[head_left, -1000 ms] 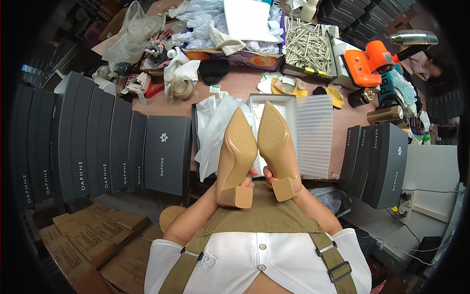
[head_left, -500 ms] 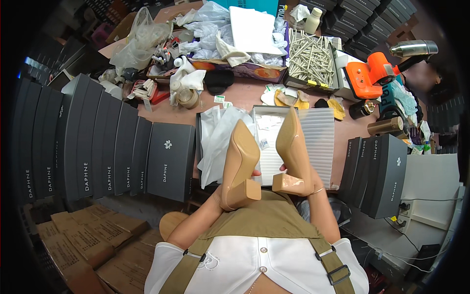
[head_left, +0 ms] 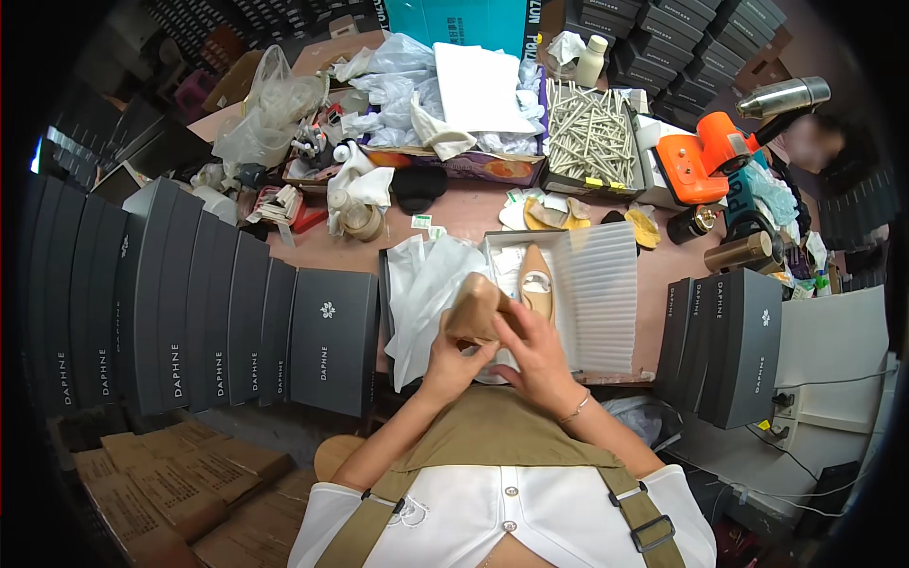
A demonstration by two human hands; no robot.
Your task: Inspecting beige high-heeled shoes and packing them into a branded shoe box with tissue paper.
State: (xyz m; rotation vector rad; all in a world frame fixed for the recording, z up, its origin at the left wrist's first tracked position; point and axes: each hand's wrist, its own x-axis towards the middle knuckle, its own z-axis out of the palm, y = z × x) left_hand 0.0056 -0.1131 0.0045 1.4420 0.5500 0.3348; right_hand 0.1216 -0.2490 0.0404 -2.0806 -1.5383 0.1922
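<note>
A beige high-heeled shoe [head_left: 475,305] is held up above the near part of an open shoebox [head_left: 561,239], its toe end pointing up. My left hand [head_left: 453,367] is closed round its lower left side. From the right, my right hand [head_left: 542,352] grips the same shoe with bent fingers, its thumb a little apart. Its heel is hidden by the shoe and my hands. The matching beige shoe [head_left: 536,301] lies in the box, toe away from me, with white stuffing in its opening. White tissue paper [head_left: 421,284] spreads on the left and a ribbed white foam sheet [head_left: 606,293] on the right.
Dark grey shoeboxes [head_left: 333,331] stand in a row at the left, more boxes [head_left: 748,350] at the right. Behind are a tray of pale sticks [head_left: 592,137], an orange tool [head_left: 696,166], a glass jar [head_left: 360,220] and a paper-filled carton [head_left: 492,167]. Brown cartons [head_left: 161,483] lie lower left.
Half a second ago each hand held one shoe, soles facing up. The right-hand shoe now lies in the box, and my right hand has joined my left at the other, which has been turned.
</note>
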